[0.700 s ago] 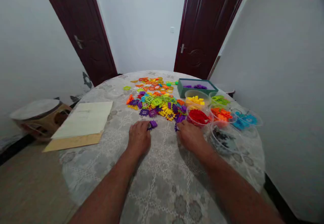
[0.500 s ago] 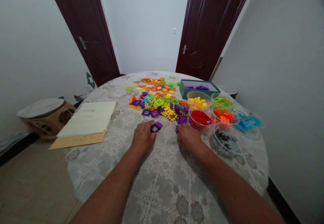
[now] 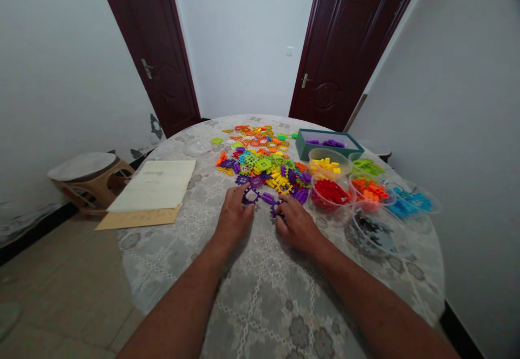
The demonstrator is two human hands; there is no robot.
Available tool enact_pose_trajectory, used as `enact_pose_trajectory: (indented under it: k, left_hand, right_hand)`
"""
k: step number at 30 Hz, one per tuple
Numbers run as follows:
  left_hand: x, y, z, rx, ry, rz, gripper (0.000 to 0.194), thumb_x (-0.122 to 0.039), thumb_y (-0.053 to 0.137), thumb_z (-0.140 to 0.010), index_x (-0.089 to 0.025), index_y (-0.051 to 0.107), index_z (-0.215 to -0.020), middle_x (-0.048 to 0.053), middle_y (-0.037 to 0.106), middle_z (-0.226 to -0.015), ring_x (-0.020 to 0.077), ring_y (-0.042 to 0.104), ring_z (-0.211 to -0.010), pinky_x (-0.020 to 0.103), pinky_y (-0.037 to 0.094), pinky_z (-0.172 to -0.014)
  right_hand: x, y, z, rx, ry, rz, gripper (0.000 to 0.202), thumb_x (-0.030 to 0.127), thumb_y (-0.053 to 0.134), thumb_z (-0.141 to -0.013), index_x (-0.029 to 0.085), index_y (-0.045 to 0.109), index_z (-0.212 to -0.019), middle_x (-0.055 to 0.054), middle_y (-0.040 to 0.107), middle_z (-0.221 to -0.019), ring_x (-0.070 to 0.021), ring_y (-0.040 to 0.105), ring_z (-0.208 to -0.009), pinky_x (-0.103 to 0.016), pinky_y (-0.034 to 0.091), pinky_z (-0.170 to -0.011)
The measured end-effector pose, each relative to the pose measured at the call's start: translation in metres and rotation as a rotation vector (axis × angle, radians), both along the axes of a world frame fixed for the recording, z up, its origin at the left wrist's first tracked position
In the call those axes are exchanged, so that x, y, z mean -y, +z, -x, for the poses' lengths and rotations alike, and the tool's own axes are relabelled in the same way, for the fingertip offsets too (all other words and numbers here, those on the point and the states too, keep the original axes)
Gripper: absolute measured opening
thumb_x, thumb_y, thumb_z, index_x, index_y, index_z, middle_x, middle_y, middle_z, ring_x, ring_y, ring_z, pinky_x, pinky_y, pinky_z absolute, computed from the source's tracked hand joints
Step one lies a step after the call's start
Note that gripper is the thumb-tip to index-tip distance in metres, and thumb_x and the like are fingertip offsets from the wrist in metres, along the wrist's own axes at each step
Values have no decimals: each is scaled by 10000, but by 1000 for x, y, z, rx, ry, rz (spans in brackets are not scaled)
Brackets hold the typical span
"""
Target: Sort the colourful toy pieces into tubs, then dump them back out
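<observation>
My left hand (image 3: 236,207) is closed on the edge of a dark purple openwork toy piece (image 3: 251,196) on the table. Fingers of my right hand (image 3: 296,219) are closed on another purple toothed piece (image 3: 274,209). Between them lies a lighter purple connector (image 3: 267,198); it seems to touch both pieces, though whether they are joined I cannot tell. Just beyond my hands is a mixed pile of plastic building pieces (image 3: 262,165), purple, green, yellow and orange.
Clear tubs on the right hold yellow (image 3: 326,165), red (image 3: 331,192), orange (image 3: 369,190), blue (image 3: 412,202) and grey pieces (image 3: 376,229). Behind them a green box (image 3: 357,150) contains purple pieces. White paper (image 3: 156,184) lies over brown card (image 3: 138,218) at left.
My right hand has come closer to my left, bringing its purple piece up to the connector. The camera view has shifted slightly to the left.
</observation>
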State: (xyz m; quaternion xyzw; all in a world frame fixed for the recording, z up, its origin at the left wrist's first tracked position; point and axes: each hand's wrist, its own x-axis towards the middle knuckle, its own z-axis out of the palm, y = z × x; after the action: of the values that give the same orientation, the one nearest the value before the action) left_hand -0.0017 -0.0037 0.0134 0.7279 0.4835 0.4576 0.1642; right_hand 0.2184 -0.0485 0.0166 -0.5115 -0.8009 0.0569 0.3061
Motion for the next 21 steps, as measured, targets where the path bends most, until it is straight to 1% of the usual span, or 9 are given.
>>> enact_pose_trajectory:
  k: [3, 5, 8, 10, 12, 14, 17, 19, 21]
  left_hand:
    - [0, 6, 2, 123, -8, 75, 583, -143, 658, -894, -270, 548, -1453, 84, 549, -1312, 188, 646, -1046, 352, 601, -889]
    - [1, 6, 1, 159, -50, 100, 599, -158, 674, -893, -278, 538, -1464, 82, 547, -1319, 164, 651, -977, 330, 607, -843]
    - [5, 1, -8, 114, -165, 69, 651, -132, 688, -869, -289, 523, -1479, 79, 563, -1305, 187, 646, -1048, 364, 599, -917]
    - [10, -3, -15, 69, -269, 26, 684, -99, 678, -852, -287, 512, -1488, 86, 576, -1308, 223, 624, -1150, 413, 576, -995]
    - [14, -6, -21, 34, -365, -8, 706, -74, 660, -841, -278, 501, -1499, 101, 584, -1326, 254, 592, -1232, 465, 542, -1064]
    - [17, -5, -23, 15, -425, -25, 712, -68, 641, -846, -274, 490, -1510, 114, 582, -1354, 271, 563, -1289, 499, 513, -1108]
    - [18, -4, -23, 5, -458, -34, 720, -62, 622, -858, -277, 468, -1529, 117, 577, -1390, 274, 548, -1321, 516, 494, -1136]
    - [17, -4, -21, 10, -455, -38, 730, -50, 608, -863, -284, 454, -1538, 113, 574, -1415, 269, 551, -1327, 520, 486, -1148]
    - [16, -5, -20, 19, -439, -32, 736, -43, 595, -869, -290, 444, -1545, 111, 563, -1442, 263, 560, -1324, 510, 499, -1140]
  right_hand:
    - [-2, 2, 2, -166, 10, -5, 151, 169, 565, -914, 195, 649, -1037, -180, 625, -1361, -293, 553, -1350, -487, 434, -1152]
    - [-2, 5, 3, -308, -18, 34, 130, 197, 557, -918, 209, 647, -1011, -162, 629, -1381, -281, 579, -1333, -458, 476, -1093]
    - [-3, 7, 5, -447, -47, 109, 118, 237, 546, -928, 223, 645, -991, -140, 602, -1447, -269, 593, -1315, -411, 518, -990]
    - [-3, 5, 6, -444, -7, 123, 109, 240, 563, -916, 224, 650, -979, -129, 608, -1442, -271, 585, -1314, -418, 498, -1015]
    - [-4, 2, 5, -412, 45, 137, 78, 236, 598, -893, 227, 656, -944, -110, 663, -1332, -267, 610, -1239, -423, 481, -1025]
    - [-5, 0, 3, -408, 67, 172, 39, 243, 635, -872, 228, 658, -901, -77, 698, -1156, -254, 633, -1109, -407, 486, -983]
    - [-8, -2, 0, -508, 58, 278, 92, 285, 676, -869, 232, 663, -944, -28, 684, -986, -224, 634, -947, -361, 499, -873]
    - [-10, -5, -3, -620, 62, 358, 167, 317, 685, -880, 238, 652, -1023, -8, 680, -957, -202, 628, -867, -335, 506, -804]
    - [-12, -8, -4, -713, 86, 421, 194, 343, 675, -901, 241, 634, -1061, -4, 678, -957, -184, 621, -808, -316, 512, -742]
